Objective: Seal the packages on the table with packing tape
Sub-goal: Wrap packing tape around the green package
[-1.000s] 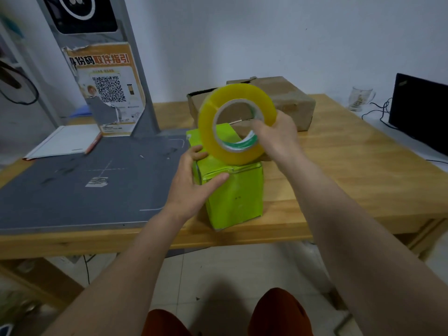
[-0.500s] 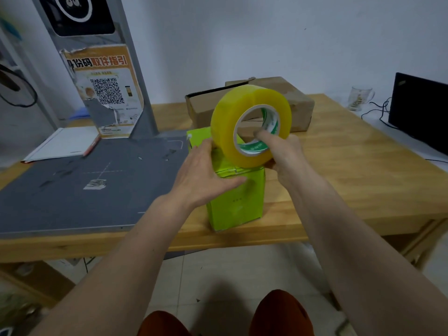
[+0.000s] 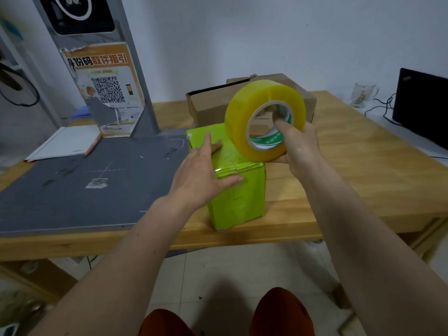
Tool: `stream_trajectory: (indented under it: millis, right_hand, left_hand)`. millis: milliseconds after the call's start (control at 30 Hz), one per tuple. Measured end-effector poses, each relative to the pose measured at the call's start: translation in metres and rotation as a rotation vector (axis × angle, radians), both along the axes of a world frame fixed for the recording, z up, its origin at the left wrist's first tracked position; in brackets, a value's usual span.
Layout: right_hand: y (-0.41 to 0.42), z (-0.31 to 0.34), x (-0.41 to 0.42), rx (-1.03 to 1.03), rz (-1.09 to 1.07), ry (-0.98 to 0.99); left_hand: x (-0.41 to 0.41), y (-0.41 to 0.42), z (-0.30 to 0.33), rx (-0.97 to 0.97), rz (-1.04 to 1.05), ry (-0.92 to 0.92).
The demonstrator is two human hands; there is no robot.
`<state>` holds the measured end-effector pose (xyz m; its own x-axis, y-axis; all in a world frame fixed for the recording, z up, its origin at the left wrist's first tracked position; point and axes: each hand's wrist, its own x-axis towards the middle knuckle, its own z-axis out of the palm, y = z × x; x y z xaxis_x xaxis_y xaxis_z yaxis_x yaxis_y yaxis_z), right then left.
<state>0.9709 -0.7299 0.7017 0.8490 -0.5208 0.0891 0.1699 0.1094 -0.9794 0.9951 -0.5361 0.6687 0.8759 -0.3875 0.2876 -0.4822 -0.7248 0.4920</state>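
Tape roll [image 3: 263,117], yellow with a white and green core, is held on edge above the far right part of a lime-green package [image 3: 232,187], its lower rim just over the package's top. The right hand [image 3: 299,146] grasps it, one finger hooked through the core and the rest curled under the rim. The left hand [image 3: 202,177] lies flat and relaxed on the package's near left corner, fingers straight across the top and thumb stretched along the front face. The green package stands near the front edge of the wooden table [image 3: 358,175], touching the edge of a dark grey mat [image 3: 72,190] on its left. Behind it sits a brown cardboard box [image 3: 211,105], partly hidden by the roll, one top flap slightly raised. A grey stand [image 3: 104,69] with a torn QR-code poster [image 3: 106,93] rises from the mat's far side, with a white notebook [image 3: 63,144] lying beside it. Off to the right are a glass mug [image 3: 363,93] and a black laptop [image 3: 421,105] with cables.
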Motion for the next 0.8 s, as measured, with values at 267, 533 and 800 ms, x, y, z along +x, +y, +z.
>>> stream_trajectory:
  millis: [267,533,800]
  right_hand:
    - [-0.041,-0.006,-0.010,0.006,-0.143,-0.024]
    - [-0.052,-0.026,-0.012,0.129,-0.089,0.053]
    - [-0.056,-0.037,-0.001,0.111,-0.094,0.095]
  left_hand:
    - [-0.004,0.000,-0.001,0.032,0.019,-0.026]
    - [-0.014,-0.010,0.031,0.300,0.010,-0.027]
    - [0.030,-0.073,0.070,0.178,-0.039,-0.010]
